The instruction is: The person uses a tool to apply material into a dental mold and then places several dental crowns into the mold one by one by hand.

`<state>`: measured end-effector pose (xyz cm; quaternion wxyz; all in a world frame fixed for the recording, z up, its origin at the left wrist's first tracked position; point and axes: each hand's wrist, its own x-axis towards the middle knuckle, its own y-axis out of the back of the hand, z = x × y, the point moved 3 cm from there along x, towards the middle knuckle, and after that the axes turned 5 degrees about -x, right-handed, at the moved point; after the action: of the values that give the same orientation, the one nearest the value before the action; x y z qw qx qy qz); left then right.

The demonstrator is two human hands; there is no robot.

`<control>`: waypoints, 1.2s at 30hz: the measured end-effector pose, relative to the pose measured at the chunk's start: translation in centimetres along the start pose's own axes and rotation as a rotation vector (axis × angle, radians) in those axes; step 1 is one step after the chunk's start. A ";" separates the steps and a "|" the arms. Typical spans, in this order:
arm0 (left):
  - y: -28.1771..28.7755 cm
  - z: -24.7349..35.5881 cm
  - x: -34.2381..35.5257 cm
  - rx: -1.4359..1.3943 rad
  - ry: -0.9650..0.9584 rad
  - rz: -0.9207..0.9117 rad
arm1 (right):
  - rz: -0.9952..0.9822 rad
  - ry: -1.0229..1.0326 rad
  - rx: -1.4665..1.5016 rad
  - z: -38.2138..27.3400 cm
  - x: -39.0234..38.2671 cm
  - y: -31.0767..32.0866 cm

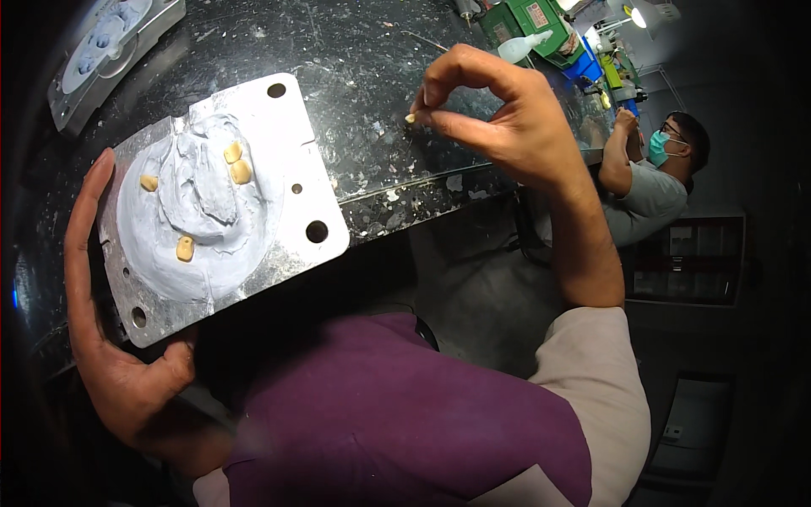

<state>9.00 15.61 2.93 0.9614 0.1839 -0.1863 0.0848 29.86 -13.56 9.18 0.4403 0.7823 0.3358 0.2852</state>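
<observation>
Two fingertips of my right hand (515, 118) pinch a small yellowish false tooth (410, 119) above the dark bench. My left hand (127, 380) grips a square metal flask half (325, 177) at its left and near edges, with the fingers along the side and the thumb at the near edge. Pale blue-grey plaster (148, 262) fills the flask in a round, ridged, horseshoe-like mould. Several yellow tooth pieces sit in the plaster: a touching pair (240, 172) on the right, a single tooth (149, 182) on the left and another tooth (185, 248) nearest me.
A second plaster-filled flask half (114, 51) lies at the far left of the speckled black bench (355, 76). A translucent squeeze bottle (522, 46), a thin metal tool (425, 40) and a green box (528, 25) are at the back. A masked co-worker (659, 177) is at the right.
</observation>
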 end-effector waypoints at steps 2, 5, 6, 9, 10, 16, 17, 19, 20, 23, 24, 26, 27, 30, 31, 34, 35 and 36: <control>-0.1 0.0 0.0 -0.038 -0.009 -0.019 | 0.013 0.144 -0.084 -1.0 0.6 -0.2; -0.2 0.0 -0.1 -0.092 0.013 0.006 | 0.026 0.248 -0.195 -1.9 1.0 -0.7; -0.2 0.1 -0.1 -0.051 0.011 0.000 | 0.010 0.236 -0.193 -2.0 1.1 -0.9; -0.2 0.0 -0.1 -0.030 0.013 0.029 | 0.044 0.202 -0.194 -2.0 1.2 -0.9; -0.1 0.1 -0.1 -0.021 0.014 0.006 | 0.025 0.152 -0.151 -1.8 1.2 -0.8; -0.5 -0.1 -0.1 -0.100 0.022 0.012 | -0.050 0.184 -0.267 -1.5 1.0 -0.4; -0.5 -0.1 -0.1 -0.119 0.026 0.013 | -0.063 0.212 -0.309 -1.6 1.0 -0.5; -0.6 0.0 -0.1 -0.073 0.023 0.010 | -0.080 0.227 -0.335 -1.8 1.2 -0.5; -0.6 0.0 -0.1 -0.056 0.028 0.009 | -0.083 0.235 -0.379 -1.9 1.4 -0.6; -0.6 0.1 -0.1 -0.142 0.029 0.009 | -0.116 0.270 -0.411 -2.3 1.9 -0.3; -0.6 0.2 -0.1 -0.121 0.036 0.012 | -0.130 0.259 -0.401 -2.4 2.1 -0.1; -0.6 0.2 -0.1 -0.125 0.022 0.011 | -0.222 0.249 -0.413 -2.5 2.7 0.0; -0.6 0.2 -0.2 -0.116 0.013 0.026 | -0.241 0.228 -0.421 -2.5 3.0 0.0; -0.4 0.1 -0.3 -0.082 0.011 0.042 | -0.289 0.270 -0.445 -3.0 4.1 -0.1; -0.3 0.1 -0.3 -0.092 -0.002 0.031 | -0.327 0.269 -0.456 -3.2 4.4 -0.1; 0.0 0.0 -0.3 -0.093 -0.034 0.007 | -0.416 0.152 -0.456 -3.5 5.2 0.1; 0.1 0.0 -0.2 -0.088 -0.045 0.001 | -0.458 0.070 -0.433 -3.5 5.4 0.1; 0.1 -0.1 -0.2 -0.083 -0.056 -0.006 | -0.462 0.038 -0.446 -3.6 5.7 0.3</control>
<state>8.80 15.74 2.86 0.9629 0.1468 -0.2157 0.0690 30.76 -7.49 11.88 0.6478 0.5641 0.4417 0.2588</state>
